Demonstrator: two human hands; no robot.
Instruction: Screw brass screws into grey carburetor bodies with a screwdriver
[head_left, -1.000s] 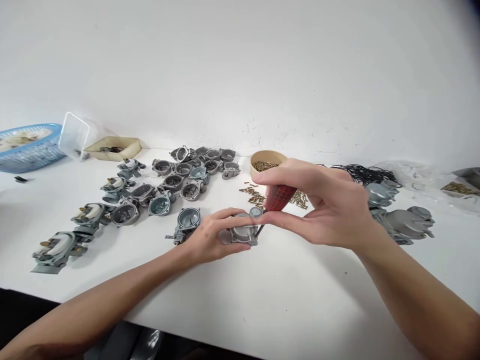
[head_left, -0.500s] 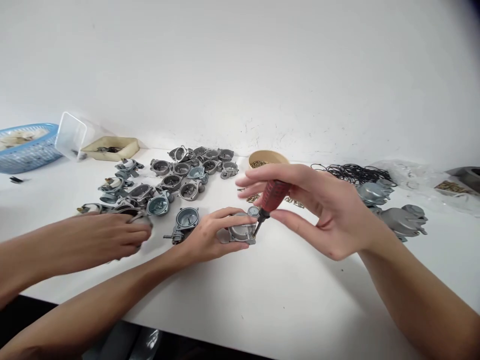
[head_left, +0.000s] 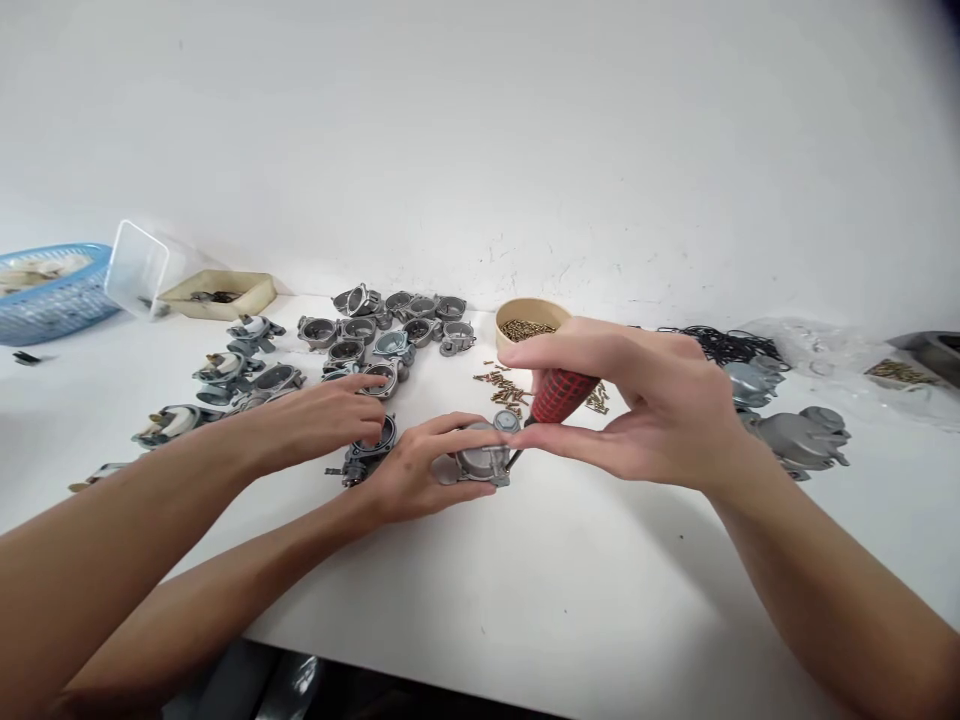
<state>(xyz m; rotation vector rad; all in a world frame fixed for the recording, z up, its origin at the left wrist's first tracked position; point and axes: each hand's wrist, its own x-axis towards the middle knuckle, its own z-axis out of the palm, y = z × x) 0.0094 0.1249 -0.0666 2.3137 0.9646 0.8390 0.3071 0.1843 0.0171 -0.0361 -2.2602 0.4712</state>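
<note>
My left hand (head_left: 420,468) is closed around a grey metal carburetor (head_left: 480,455), steadying it on the white table. A red-and-black screwdriver handle (head_left: 562,395) is in my right hand (head_left: 637,410), gripped between thumb and fingers. Its shaft slants down to the near right corner of the carburetor; the tip is hard to make out. Behind the carburetor lie loose brass screws (head_left: 504,385), with more of them in a tan bowl (head_left: 534,318) by the wall.
A co-worker's hand (head_left: 330,415) reaches over my left forearm to the open carburetor bodies (head_left: 356,330). Farther left are a blue basket (head_left: 67,310) and a yellowish tray (head_left: 255,295). Closed carburetors (head_left: 799,440), black rings (head_left: 720,345) and plastic bags (head_left: 832,350) lie right.
My right-hand fingers have closed in around the screwdriver handle, which tilts more to the right. The co-worker's hand has moved right, from the left carburetors to those beside my left hand.
</note>
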